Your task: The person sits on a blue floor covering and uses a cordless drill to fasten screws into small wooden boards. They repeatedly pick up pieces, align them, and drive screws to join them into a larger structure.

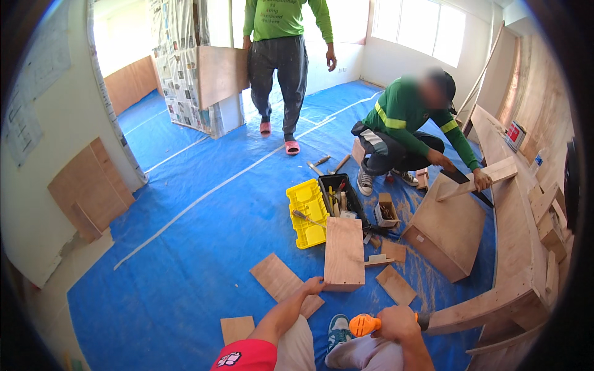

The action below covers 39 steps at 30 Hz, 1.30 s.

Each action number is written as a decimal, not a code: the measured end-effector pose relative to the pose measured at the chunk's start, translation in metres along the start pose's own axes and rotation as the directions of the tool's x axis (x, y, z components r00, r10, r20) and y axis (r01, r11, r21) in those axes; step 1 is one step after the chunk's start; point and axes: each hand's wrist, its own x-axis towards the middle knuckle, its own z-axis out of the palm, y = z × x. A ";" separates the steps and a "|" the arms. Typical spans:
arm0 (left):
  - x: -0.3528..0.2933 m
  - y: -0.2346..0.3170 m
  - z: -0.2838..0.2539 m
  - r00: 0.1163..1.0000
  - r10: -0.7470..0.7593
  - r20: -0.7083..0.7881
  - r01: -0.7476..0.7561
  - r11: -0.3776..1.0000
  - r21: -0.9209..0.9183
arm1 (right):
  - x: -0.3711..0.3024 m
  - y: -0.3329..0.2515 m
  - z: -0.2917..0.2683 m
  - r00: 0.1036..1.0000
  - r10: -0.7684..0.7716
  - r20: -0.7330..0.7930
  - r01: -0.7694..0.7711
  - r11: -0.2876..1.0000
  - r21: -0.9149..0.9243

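Note:
My left hand (313, 285) grips the near left corner of a plywood box (344, 250), which lies on the blue sheet in front of me. In my right hand (398, 323) is an orange power drill (365, 324), held sideways by its grip, its dark chuck end pointing right. The drill is apart from the box. Beside my left forearm lies a plywood board (278, 278), partly hidden under the arm, and a smaller piece of plywood (237, 329) lies closer to me. Two small dark dots show on the box's near face.
An open black-and-yellow toolbox (307, 204) full of hand tools stands beyond the box. At right, a crouching co-worker (402, 117) holds a handsaw (455, 175) and a wood strip (479, 179) over a larger wooden box (448, 226). Another person (281, 55) stands carrying a plywood panel (221, 74).

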 end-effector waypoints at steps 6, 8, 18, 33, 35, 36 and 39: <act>0.005 0.002 0.001 0.999 -0.022 0.028 0.022 1.000 0.004 | 0.007 0.001 0.006 1.000 -0.020 -0.021 0.020 1.000 -0.016; 0.006 -0.001 0.003 0.996 -0.055 0.064 0.057 0.998 -0.029 | 0.009 0.001 0.010 1.000 -0.017 -0.009 0.017 0.999 -0.031; 0.025 -0.023 0.016 0.999 0.041 -0.014 -0.040 0.996 0.076 | 0.002 -0.001 0.018 0.989 -0.051 -0.138 0.040 0.996 -0.080; 0.031 -0.011 -0.016 0.995 -0.043 -0.084 0.014 0.948 -0.317 | -0.012 -0.002 0.022 0.950 -0.068 -0.304 0.092 0.994 0.066; 0.028 0.003 -0.028 1.000 -0.028 0.009 0.030 0.950 -0.311 | -0.014 -0.004 0.020 0.975 -0.022 -0.222 0.043 0.995 0.091; 0.028 0.008 -0.033 0.999 -0.005 0.038 0.017 0.951 -0.309 | -0.015 -0.005 0.020 0.979 -0.009 -0.205 0.028 0.995 0.094; 0.027 0.007 -0.035 0.998 -0.066 0.022 0.070 0.940 -0.335 | -0.017 -0.004 0.023 0.984 0.047 -0.173 -0.034 0.996 0.077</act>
